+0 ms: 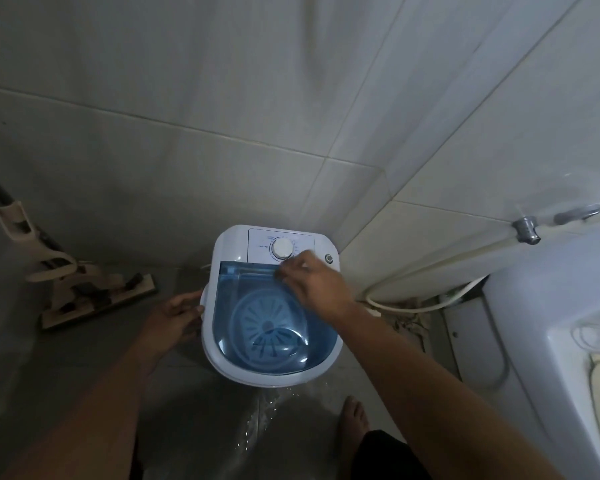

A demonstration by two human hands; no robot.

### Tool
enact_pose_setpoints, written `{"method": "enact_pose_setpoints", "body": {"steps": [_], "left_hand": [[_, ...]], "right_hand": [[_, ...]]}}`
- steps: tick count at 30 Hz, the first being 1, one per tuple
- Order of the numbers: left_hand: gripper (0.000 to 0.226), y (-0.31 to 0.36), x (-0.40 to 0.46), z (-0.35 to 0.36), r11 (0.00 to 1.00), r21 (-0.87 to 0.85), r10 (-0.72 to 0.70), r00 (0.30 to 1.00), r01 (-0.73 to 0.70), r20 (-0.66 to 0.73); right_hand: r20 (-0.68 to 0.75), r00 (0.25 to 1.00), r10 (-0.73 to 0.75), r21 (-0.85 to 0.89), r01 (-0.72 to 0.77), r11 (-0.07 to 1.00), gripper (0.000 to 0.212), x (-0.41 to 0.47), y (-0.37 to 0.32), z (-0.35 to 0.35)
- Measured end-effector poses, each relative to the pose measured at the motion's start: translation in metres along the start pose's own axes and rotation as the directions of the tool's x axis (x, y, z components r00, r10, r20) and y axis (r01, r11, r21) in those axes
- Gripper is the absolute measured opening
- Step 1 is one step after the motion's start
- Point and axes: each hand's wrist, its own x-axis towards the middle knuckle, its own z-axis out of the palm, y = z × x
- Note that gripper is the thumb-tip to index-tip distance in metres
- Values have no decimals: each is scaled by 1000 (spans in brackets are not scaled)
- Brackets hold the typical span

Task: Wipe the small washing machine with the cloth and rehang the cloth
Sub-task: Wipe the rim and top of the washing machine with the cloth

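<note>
The small white washing machine (222, 251) stands on the floor in the tiled corner, seen from above. It has a clear blue lid (257, 306) and a white dial (280, 249) on its back panel. My right hand (312, 285) rests on the back edge of the lid just below the dial, fingers curled there. My left hand (175, 315) grips the machine's left side handle. No cloth is visible in either hand or anywhere in view.
A flat mop (80, 285) leans against the left wall, its head on the floor. A white toilet (551, 306) and a hose (430, 268) with a wall tap (527, 230) stand at right. My bare foot (354, 420) is on the wet floor near the machine.
</note>
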Motion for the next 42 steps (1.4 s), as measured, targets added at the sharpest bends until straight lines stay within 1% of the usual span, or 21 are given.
{"method": "enact_pose_setpoints", "body": {"steps": [2,3,4,6,8,10,12,14,15,17,18,20,22,25,28,30,32,34,37,39,42], "left_hand": [[36,2,-2,0,1000,4,6,1000,-6,-1],[36,3,-3,1,1000,1,10,1000,-10,-1],[36,3,-4,1,1000,-3,11,1000,-11,-2],[36,4,-5,2,1000,-16,11,1000,-11,-2],[37,5,-5,1,1000,-13,11,1000,-11,2],[38,5,-4,1,1000,-18,2,1000,-2,11],[38,6,-4,1,1000,-22,-1,1000,1,9],[38,6,-4,1,1000,-12,2,1000,-1,11],[39,6,-5,1,1000,-7,-1,1000,1,15],[38,5,-5,2,1000,-10,-5,1000,5,18],[38,5,-5,2,1000,-10,-6,1000,6,13],[37,6,-5,2,1000,-1,-5,1000,5,6],[38,6,-5,2,1000,-4,-2,1000,2,6],[38,5,-4,2,1000,1,-8,1000,8,8],[37,2,-1,1,999,-24,-20,1000,21,6],[36,0,2,-1,1000,-13,-25,1000,25,14],[36,-1,4,-3,1000,-3,-24,1000,24,20],[36,-1,4,-3,1000,-6,-24,1000,24,15],[38,1,1,0,999,-31,-23,1000,24,8],[38,1,1,2,999,-43,-17,1000,18,9],[37,0,0,0,999,-34,-20,1000,21,13]], "right_hand": [[44,979,-200,-49,202,978,29,0,-3,2],[-44,988,-148,-49,146,988,28,4,-1,-1],[-189,982,-4,-2,3,1000,28,8,5,-5],[-369,846,386,155,-353,922,27,16,21,-16],[-303,755,581,226,-535,814,28,24,33,-18],[-201,850,487,132,-469,873,26,24,28,-15],[-133,966,223,2,-225,974,25,14,21,-9],[-112,970,217,-37,-223,974,26,1,30,-5],[-151,915,374,8,-377,926,27,-6,36,-5],[-167,655,737,214,-706,675,32,-24,54,-9],[-133,547,826,319,-766,558,33,-31,62,-9],[-121,474,872,446,-759,474,32,-37,66,-12],[-196,539,819,460,-687,563,27,-33,56,-17],[-169,687,706,266,-658,704,31,-27,52,-11],[-46,612,789,275,-752,599,31,-26,63,-16],[-105,564,819,334,-756,563,33,-24,68,-21],[-173,621,764,307,-703,641,35,-19,62,-22],[-120,682,721,225,-689,689,33,-20,54,-19],[12,613,790,179,-778,602,36,-28,61,-18],[-66,582,810,250,-777,578,34,-26,61,-21],[-154,680,717,246,-676,695,33,-14,47,-21]]}}
